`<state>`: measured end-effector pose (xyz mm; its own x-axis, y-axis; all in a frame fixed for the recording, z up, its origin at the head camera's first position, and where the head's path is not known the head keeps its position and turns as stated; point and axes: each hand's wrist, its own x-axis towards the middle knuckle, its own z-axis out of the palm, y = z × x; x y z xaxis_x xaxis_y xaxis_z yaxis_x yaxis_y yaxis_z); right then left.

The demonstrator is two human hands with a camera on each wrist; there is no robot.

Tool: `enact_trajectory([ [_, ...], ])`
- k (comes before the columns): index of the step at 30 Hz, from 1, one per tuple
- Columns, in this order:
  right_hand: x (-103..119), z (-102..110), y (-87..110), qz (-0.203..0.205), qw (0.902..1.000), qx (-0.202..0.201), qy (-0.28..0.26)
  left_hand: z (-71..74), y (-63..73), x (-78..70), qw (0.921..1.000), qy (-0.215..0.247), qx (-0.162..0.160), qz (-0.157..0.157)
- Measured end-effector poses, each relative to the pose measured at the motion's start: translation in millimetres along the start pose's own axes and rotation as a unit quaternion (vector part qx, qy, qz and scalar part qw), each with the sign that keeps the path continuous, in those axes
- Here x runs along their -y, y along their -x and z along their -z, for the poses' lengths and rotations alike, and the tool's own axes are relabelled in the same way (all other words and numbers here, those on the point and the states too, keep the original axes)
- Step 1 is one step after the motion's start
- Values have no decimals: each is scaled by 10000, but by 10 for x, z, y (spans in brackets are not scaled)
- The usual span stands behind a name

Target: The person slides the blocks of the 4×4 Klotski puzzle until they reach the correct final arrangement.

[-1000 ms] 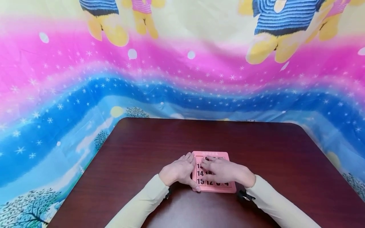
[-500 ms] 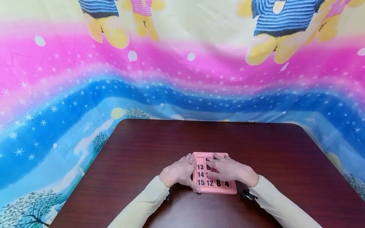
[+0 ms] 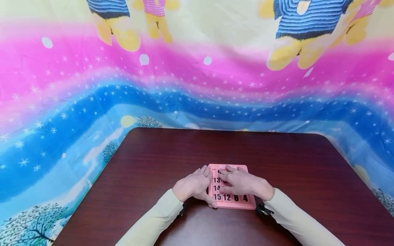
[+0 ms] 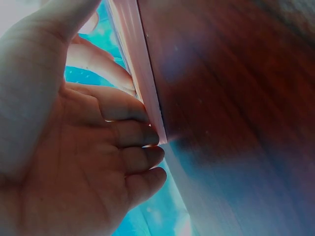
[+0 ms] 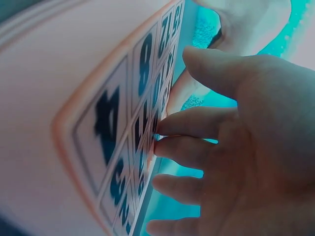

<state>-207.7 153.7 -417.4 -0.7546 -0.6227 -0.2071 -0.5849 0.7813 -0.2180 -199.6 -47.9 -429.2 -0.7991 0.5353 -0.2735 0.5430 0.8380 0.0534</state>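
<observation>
A pink number slide puzzle [image 3: 234, 205] lies flat on the table, its tiles marked with bold black digits. Along its left side rests my left hand [image 3: 194, 184], thumb at the near left corner. In the left wrist view, loosely bent fingers [image 4: 133, 132] touch the side of the puzzle frame [image 4: 142, 64]. Over the upper tiles my right hand [image 3: 243, 182] spreads its fingers and covers many numbers; the bottom row, 15, 12, 8 and 4, stays visible. The right wrist view shows the fingertips [image 5: 165, 146] right at the tile faces [image 5: 106, 120].
The dark wooden table [image 3: 166, 150] reaches out behind and to both sides of the puzzle. A colourful printed cloth [image 3: 197, 85] hangs behind it. Each wrist wears a black strap, partly seen under the pale sleeves [image 3: 154, 218].
My right hand shifted right, then back left over the puzzle. The top left slot, vacant half a second ago, now has a tile in it. The left hand stayed in place.
</observation>
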Motion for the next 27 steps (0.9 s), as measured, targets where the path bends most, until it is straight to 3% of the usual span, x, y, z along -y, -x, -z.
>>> enact_trajectory([
  [10,54,-31,-74,-29,9999,97,42,10,7,-2,10000,57,2,-49],
  [27,-252,29,244,-315,9993,-133,-176,-3,2,5,9997,247,-49,-14],
])
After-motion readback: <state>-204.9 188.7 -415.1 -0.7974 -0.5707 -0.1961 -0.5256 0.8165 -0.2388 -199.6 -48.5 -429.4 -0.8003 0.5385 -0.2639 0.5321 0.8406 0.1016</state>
